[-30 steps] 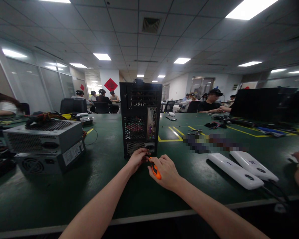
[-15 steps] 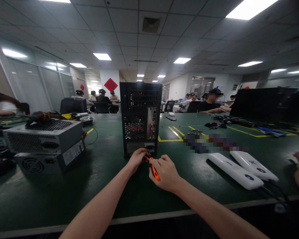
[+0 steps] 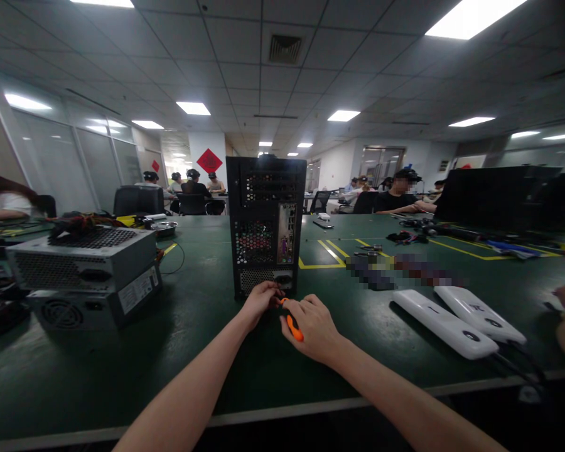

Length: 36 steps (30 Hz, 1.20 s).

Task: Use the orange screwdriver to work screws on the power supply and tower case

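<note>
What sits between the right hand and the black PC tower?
Head view: the front end of the orange-and-black tool and the fingertips of the left hand, by the tower's lower edge. Can't tell whether the tool's tip touches anything.

right hand (image 3: 313,325) gripping orange-handled tool (image 3: 294,329), left hand (image 3: 262,302) by black computer case (image 3: 265,212)

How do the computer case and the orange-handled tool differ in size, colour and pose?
Size: the computer case is far larger than the orange-handled tool.
Colour: the computer case is mostly black, while the orange-handled tool shows bright orange.
Pose: the computer case stands upright on the green table; the orange-handled tool slants in the right hand.
Shared: both show some black.
</note>
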### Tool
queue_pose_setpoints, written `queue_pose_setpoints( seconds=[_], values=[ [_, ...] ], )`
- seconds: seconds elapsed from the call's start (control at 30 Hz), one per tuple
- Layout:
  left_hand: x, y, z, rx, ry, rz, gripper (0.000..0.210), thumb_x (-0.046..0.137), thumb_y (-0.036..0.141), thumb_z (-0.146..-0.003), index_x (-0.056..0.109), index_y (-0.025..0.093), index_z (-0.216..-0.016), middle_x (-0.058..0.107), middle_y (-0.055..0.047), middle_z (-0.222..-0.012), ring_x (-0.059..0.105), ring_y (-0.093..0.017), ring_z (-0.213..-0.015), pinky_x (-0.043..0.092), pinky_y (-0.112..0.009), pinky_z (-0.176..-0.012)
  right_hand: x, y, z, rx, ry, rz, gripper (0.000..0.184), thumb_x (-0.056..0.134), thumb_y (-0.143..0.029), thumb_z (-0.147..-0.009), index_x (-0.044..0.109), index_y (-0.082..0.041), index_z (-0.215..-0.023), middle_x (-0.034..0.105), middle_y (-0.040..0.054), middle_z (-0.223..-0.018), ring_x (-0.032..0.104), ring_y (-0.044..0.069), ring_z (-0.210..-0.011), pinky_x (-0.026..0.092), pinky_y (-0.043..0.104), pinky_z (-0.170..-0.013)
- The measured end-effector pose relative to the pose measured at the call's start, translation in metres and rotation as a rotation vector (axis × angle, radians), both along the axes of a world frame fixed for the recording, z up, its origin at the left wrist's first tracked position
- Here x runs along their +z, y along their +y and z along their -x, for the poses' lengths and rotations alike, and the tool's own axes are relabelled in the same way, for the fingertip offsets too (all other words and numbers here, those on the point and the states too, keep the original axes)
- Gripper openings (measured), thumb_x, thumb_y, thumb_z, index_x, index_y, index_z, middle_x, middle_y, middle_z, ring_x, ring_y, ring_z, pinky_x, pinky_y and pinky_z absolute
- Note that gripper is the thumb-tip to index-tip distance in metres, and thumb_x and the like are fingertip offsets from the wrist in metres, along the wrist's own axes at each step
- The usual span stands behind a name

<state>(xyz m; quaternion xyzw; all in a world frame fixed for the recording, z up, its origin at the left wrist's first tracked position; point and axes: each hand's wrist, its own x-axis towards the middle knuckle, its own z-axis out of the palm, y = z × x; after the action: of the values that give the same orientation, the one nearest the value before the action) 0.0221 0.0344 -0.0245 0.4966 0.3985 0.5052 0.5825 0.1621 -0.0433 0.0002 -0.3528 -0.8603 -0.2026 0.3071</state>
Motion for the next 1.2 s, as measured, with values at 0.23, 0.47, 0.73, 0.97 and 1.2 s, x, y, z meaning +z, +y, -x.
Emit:
queue_pose_setpoints(
  seconds=[0.23, 0.47, 0.73, 0.97, 1.2],
  values=[
    [-0.0007, 0.0006, -0.0005, 0.005, -0.023, -0.015, 0.012, 0.045, 0.012, -0.070, 0.051, 0.013, -0.081, 0.061, -0.004, -0.072, 0.052, -0.006, -0.046, 0.040, -0.018, -0.048, 0.0031, -0.0022, -0.0026, 0.036, -0.097, -0.027, 0.007, 0.047, -0.021, -0.071, 0.052, -0.019, -0.075, 0.051, 0.0030, -0.075, 0.042, 0.015, -0.072, 0.027, 0.031, -0.072],
    [0.0002, -0.0004, -0.0010, 0.031, 0.067, -0.024, 0.012, 0.045, 0.010, -0.069, 0.051, 0.014, -0.079, 0.061, -0.003, -0.069, 0.051, -0.006, -0.045, 0.037, -0.016, -0.045, 0.0017, -0.0026, 0.0002, -0.011, -0.009, 0.014, 0.016, 0.042, -0.027, -0.077, 0.051, -0.016, -0.085, 0.052, 0.0022, -0.067, 0.044, 0.014, -0.064, 0.028, 0.030, -0.071],
    [-0.0011, -0.0011, 0.0001, 0.122, 0.298, -0.206, 0.014, 0.038, 0.009, -0.071, 0.048, 0.017, -0.078, 0.058, 0.000, -0.062, 0.050, -0.007, -0.042, 0.037, -0.018, -0.043, 0.0038, -0.0037, -0.0028, 0.031, -0.131, 0.006, 0.010, 0.048, -0.024, -0.071, 0.053, -0.018, -0.077, 0.051, 0.0042, -0.077, 0.042, 0.016, -0.074, 0.026, 0.032, -0.073],
    [-0.0042, -0.0008, 0.0026, 0.197, 0.453, -0.339, 0.014, 0.036, 0.015, -0.074, 0.049, 0.018, -0.080, 0.057, 0.000, -0.062, 0.050, -0.007, -0.041, 0.038, -0.019, -0.044, 0.0025, -0.0033, -0.0009, -0.014, -0.077, 0.049, 0.016, 0.040, -0.025, -0.077, 0.050, -0.016, -0.085, 0.052, 0.0019, -0.069, 0.042, 0.013, -0.064, 0.027, 0.031, -0.072],
    [-0.0082, 0.0033, 0.0040, 0.210, 0.485, -0.373, 0.015, 0.034, 0.021, -0.078, 0.047, 0.017, -0.085, 0.057, 0.001, -0.063, 0.051, -0.006, -0.043, 0.039, -0.018, -0.045, 0.0007, -0.0027, -0.0025, 0.004, -0.165, -0.051, 0.006, 0.046, -0.021, -0.071, 0.050, -0.020, -0.075, 0.050, 0.0027, -0.075, 0.041, 0.016, -0.073, 0.026, 0.034, -0.075]
  ],
)
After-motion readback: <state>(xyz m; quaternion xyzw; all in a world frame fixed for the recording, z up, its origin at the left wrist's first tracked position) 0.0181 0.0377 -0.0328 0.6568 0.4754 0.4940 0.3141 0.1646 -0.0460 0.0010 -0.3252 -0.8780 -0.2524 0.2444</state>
